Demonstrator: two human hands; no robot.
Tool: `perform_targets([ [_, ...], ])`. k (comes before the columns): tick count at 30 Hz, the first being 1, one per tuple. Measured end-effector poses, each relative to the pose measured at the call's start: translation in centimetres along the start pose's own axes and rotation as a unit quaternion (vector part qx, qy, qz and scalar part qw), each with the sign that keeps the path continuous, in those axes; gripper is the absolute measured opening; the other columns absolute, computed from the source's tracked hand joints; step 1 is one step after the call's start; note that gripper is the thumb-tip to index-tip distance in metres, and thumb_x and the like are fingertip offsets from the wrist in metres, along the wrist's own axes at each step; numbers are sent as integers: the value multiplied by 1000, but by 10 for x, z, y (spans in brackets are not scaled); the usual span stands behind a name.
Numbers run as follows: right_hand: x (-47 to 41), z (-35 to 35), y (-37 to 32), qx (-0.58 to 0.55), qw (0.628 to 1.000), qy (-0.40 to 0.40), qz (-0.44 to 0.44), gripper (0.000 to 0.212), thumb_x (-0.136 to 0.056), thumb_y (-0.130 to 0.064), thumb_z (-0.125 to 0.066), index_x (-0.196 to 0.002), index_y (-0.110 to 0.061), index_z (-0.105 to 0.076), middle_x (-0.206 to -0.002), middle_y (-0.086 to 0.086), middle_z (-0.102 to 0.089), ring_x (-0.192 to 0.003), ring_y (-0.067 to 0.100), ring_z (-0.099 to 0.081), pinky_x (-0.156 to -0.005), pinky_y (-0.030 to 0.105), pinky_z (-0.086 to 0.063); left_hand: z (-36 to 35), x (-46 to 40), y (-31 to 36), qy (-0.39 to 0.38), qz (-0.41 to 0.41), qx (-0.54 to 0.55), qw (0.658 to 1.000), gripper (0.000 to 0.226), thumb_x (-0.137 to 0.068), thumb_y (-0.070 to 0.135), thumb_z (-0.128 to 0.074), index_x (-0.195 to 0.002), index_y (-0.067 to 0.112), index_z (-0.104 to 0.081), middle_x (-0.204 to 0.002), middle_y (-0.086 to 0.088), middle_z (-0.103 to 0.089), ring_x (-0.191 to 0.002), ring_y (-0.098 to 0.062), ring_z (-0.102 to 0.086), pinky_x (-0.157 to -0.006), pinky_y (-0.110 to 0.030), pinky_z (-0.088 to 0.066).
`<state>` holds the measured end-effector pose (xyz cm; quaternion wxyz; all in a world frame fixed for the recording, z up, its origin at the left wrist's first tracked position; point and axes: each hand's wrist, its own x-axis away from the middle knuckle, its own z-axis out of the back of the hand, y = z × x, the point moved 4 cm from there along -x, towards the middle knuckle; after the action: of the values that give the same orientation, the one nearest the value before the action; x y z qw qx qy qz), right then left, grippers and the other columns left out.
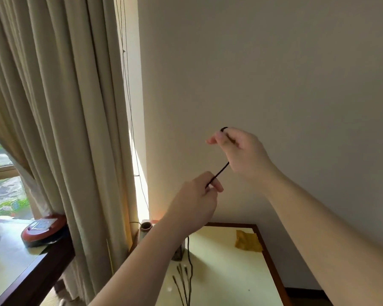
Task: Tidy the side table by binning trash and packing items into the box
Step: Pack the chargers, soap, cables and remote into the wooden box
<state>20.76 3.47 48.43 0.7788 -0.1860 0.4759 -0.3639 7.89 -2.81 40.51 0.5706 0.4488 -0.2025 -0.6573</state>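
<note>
I am coiling a black cord [217, 175] held taut above the counter [226, 272], my left hand [195, 202] pinching its lower end at seven o'clock, my right hand [241, 149] pinching the upper loop at one o'clock; next, I judge, wind it small for the box.

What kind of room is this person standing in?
Probably a bedroom or hotel room: long beige curtains hang beside a window, and a small wood-edged side table sits in the corner against a plain wall.

Wrapper [248, 241] on table [228, 274] (far corner)
</note>
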Motion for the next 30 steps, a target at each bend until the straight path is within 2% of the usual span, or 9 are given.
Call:
perform_targets([
  [2,15,-10,15,42,989,-126,-71,51,-111,-48,-36,-95,-16,-73,-76,2,-77,-79,20,-73,-92,44,-55,26,-6,15,72,-39,-82,993,23,-93,13,-50,-94,32,-64,-61,4,-57,-54,-17,-52,-52,-32,-39],
  [5,43,-21,12,-179,937,-241,-180,68,-108,-56,-33,-83,-3,-67,-48,12,-44,-46,30,-45,-77,41,-57,59,-25,28,115,-88,-157,977,24,-90,11,-54,-99,31,-62,-68,1,-59,-64,-19,-57,-60,-36,-47],
  [8,50,-20,-20,-432,854,-215,-195,49,-107,-44,-45,-75,-10,-59,-44,0,-27,-41,17,-26,-64,33,-52,55,-45,17,73,-97,-77,990,22,-91,10,-55,-99,30,-60,-70,-3,-60,-68,-26,-57,-64,-42,-48],
  [12,28,-4,-45,-553,825,-67,-101,35,-109,-30,-45,-81,-13,-56,-66,7,-62,-69,24,-68,-89,39,-56,20,-40,5,32,-24,88,995,12,-89,7,-58,-94,18,-61,-69,-12,-58,-56,-17,-50,-55,-35,-42],
  [15,3,20,-38,-363,929,60,39,32,-112,-29,-43,-91,-13,-62,-111,7,-78,-117,17,-69,-113,31,-42,-13,-19,-6,-4,45,123,991,15,-86,5,-60,-82,19,-62,-62,2,-49,-45,-11,-37,-48,-26,-28],
  [17,-8,33,-25,-58,988,89,114,34,-111,-34,-43,-99,-15,-68,-111,0,-77,-108,7,-68,-100,24,-48,-31,-2,-11,-43,90,136,986,26,-86,2,-61,-71,23,-60,-58,7,-45,-44,-10,-35,-47,-24,-27],
  [21,-4,29,22,210,968,-137,-31,43,-110,-42,-40,-92,-17,-69,-79,3,-75,-76,20,-70,-77,37,-53,-19,6,-5,24,92,88,992,23,-88,6,-58,-74,24,-61,-55,10,-53,-44,-11,-42,-47,-22,-32],
  [25,36,14,43,-61,930,-295,-210,57,-110,-45,-40,-84,-3,-68,-48,8,-50,-49,28,-47,-81,48,-60,37,-20,3,166,54,-14,985,23,-88,10,-55,-81,30,-61,-68,7,-61,-56,-15,-54,-53,-28,-39],
  [30,51,-1,-3,-471,820,-260,-196,37,-106,-31,-48,-75,-13,-55,-44,-3,-34,-38,13,-34,-70,32,-51,19,-44,-9,85,61,22,994,25,-89,1,-58,-77,22,-58,-65,3,-54,-56,-15,-46,-47,-23,-34],
])
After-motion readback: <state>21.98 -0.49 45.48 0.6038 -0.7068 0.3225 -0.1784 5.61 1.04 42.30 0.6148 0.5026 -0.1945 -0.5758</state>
